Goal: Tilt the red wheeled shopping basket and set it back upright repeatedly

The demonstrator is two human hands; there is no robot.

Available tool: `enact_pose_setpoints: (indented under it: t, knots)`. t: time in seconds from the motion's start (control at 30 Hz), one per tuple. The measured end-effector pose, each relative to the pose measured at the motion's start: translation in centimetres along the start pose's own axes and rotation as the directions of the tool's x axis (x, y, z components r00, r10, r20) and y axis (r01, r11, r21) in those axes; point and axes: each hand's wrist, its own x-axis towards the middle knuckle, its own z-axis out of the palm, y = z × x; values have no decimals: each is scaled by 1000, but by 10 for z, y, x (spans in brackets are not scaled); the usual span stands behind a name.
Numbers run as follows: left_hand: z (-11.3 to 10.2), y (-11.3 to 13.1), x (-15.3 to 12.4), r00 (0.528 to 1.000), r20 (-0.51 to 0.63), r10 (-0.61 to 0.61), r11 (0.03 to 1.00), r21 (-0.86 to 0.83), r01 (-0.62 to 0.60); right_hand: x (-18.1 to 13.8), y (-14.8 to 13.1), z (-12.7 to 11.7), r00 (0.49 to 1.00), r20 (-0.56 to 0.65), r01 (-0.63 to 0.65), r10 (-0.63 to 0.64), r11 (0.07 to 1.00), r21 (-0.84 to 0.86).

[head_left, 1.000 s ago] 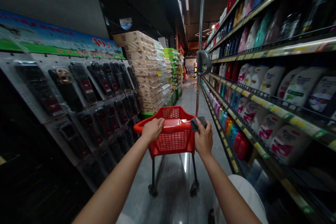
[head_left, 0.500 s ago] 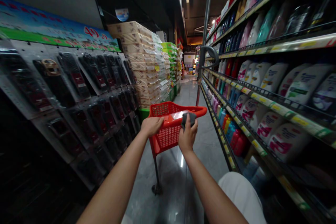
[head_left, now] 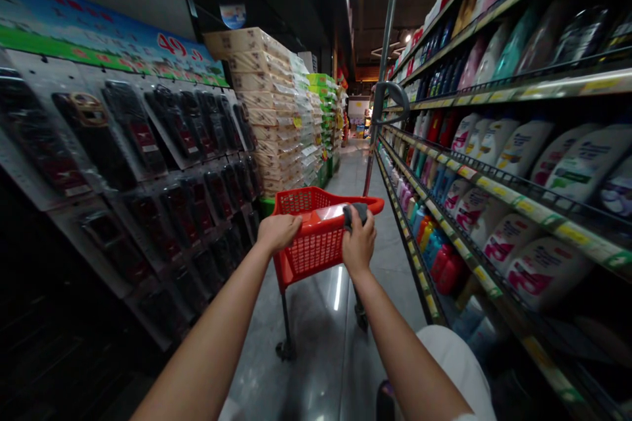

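Note:
A red plastic shopping cart (head_left: 316, 247) stands in the aisle just ahead of me, on thin legs with small wheels. My left hand (head_left: 277, 231) is closed round the cart's near rim on the left. My right hand (head_left: 359, 243) grips the rim on the right and also holds a small dark grey cloth (head_left: 354, 212) against it. A grey metal pole (head_left: 382, 72) with a curved handle rises from the cart's far right corner.
Racks of dark blister-packed goods (head_left: 162, 164) line the left side. Stacked tissue packs (head_left: 269, 105) and green packs (head_left: 323, 112) stand further on. Shelves of bottles and refill pouches (head_left: 513, 151) run along the right. The glossy grey floor (head_left: 345, 177) stretches ahead between them.
The cart and my view swung left, then slightly back right, as I moved along the aisle. Both hands stayed closed on the cart's rim.

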Motion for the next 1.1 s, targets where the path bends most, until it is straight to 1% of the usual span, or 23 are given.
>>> enact_pose_setpoints:
  t: [0.03, 0.1, 0.17, 0.2, 0.27, 0.33, 0.43, 0.5, 0.57, 0.63, 0.73, 0.87, 0.93, 0.97, 1.03, 1.07, 1.1]
  knots:
    - [1, 0, 0, 1000, -6, -1, 1000, 10, 2, -10, -11, 0, 998, 19, 63, -62, 998, -12]
    - [3, -1, 0, 1000, -12, 8, 999, 31, -8, -26, -27, -2, 978, 100, 188, -183, 981, -38]
    - [3, -6, -1, 1000, -10, 20, 999, 40, -19, -30, -29, -9, 950, 180, 267, -255, 963, -48]
    - [2, -9, -1, 1000, -7, 21, 999, 38, -21, -26, -23, -14, 946, 197, 273, -258, 961, -49]
    - [0, -15, -3, 1000, -6, 21, 999, 25, -20, -7, -2, -25, 962, 181, 218, -205, 974, -56]
    - [-1, -21, -4, 1000, -7, 29, 1000, 10, -29, 21, 28, -35, 985, 137, 116, -105, 990, -76]
    - [-2, -25, -5, 999, -3, 42, 999, 9, -42, 66, 69, -44, 989, 146, 42, -29, 995, -86]
    - [-2, -24, -4, 999, 2, 35, 999, 20, -35, 87, 84, -46, 981, 196, 17, -1, 997, -82]
    - [-2, -20, -4, 1000, 5, 10, 1000, 26, -10, 95, 88, -45, 973, 232, 8, 16, 995, -100]
    - [-2, -15, -4, 1000, 7, -25, 999, 24, 25, 88, 82, -41, 976, 217, 3, 29, 990, -143]
    - [-3, -7, -6, 998, 10, -55, 998, 17, 55, 53, 57, -28, 991, 132, 5, 21, 981, -192]
    - [-2, 4, -7, 998, -1, -66, 998, -23, 66, -8, 10, -6, 993, 77, 96, -87, 987, -126]
    - [-1, 5, -5, 998, -3, -64, 992, -110, 64, -28, -10, -1, 978, 115, 188, -176, 977, -104]
    - [0, 4, -4, 998, 3, -61, 985, -164, 61, -32, -16, -1, 963, 147, 240, -224, 966, -99]
    - [0, 0, 0, 999, 26, -47, 963, -266, 52, -29, -18, -6, 930, 217, 323, -297, 942, -97]
    - [0, -2, 2, 999, 29, -32, 954, -297, 39, -23, -15, -10, 926, 233, 327, -297, 940, -100]
    - [0, -3, 3, 1000, 15, -14, 946, -325, 18, -16, -11, -13, 936, 226, 297, -268, 949, -108]
